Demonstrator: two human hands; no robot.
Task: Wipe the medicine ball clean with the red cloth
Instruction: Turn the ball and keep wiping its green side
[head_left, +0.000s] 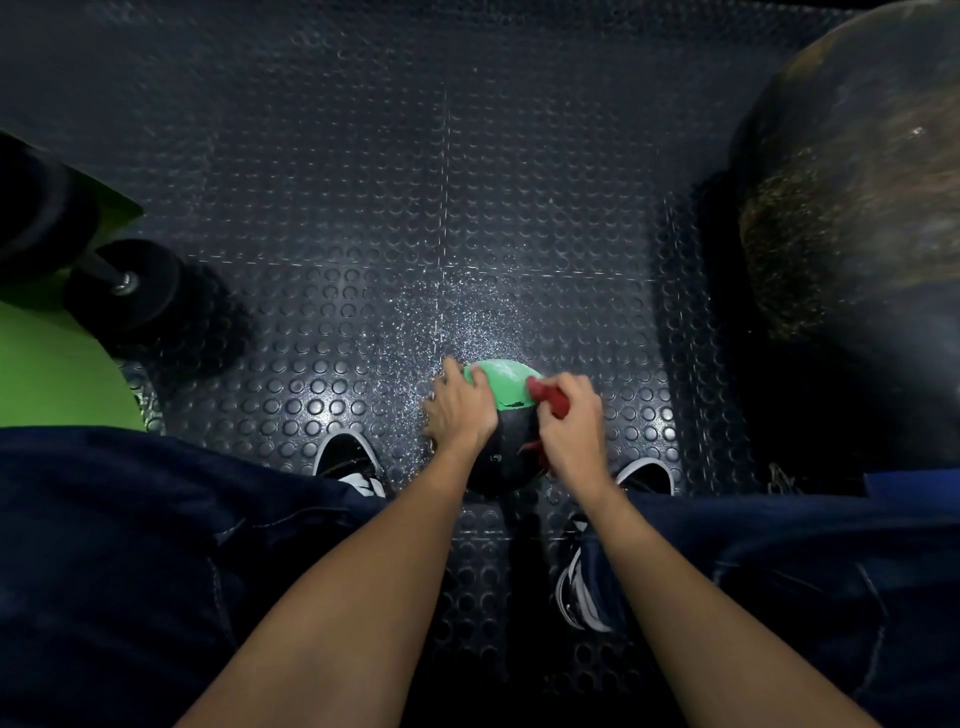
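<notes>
No text, brand, number or sign can be read anywhere. The medicine ball (503, 415) carries a small pale mark on its black half, near the lower left of the ball, but it is too small and blurred to make out as a letter or logo.

Floor (363, 208) is showing as dark rubber matting, studded with raised round dots, catching a dull sheen under the light. The medicine ball (506, 384) is looking smooth and slightly glossy, green over black. The red cloth (553, 399) is reading soft and matt. The dumbbell (124, 291) is showing matt black ends and a shiny metal bolt. Trousers (130, 545) are looking like dark denim.
</notes>
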